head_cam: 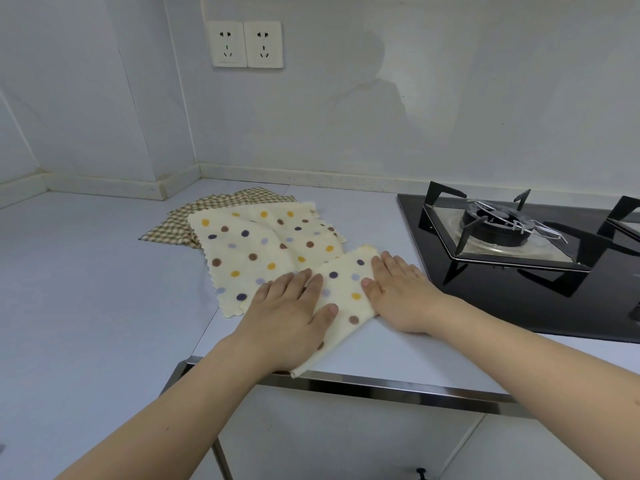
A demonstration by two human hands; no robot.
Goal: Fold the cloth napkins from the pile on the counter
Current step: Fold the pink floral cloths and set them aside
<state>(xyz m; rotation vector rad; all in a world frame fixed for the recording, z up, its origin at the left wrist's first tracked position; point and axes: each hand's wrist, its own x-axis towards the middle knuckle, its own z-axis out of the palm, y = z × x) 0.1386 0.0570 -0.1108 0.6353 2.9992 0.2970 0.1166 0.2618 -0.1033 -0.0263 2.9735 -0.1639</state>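
You're standing in a home kitchen: a pale counter (86,271) is running into a tiled corner, a black gas hob (519,251) with pan supports is sitting at your right, and twin wall sockets (246,44) are facing you above the counter.

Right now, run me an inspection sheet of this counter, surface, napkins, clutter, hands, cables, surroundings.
Surface: pale counter with a metal front edge.
Job's things: folded dotted napkin pressed flat at the counter's front edge; unfolded dotted napkin behind it, lying over checked napkins.
Clutter: nothing seen.
Hands: left hand and right hand both flat, fingers straight, pressing the folded dotted napkin.
Cables: nothing seen.
Surroundings: gas hob to the right, close to the right hand; two wall sockets, nothing plugged in.
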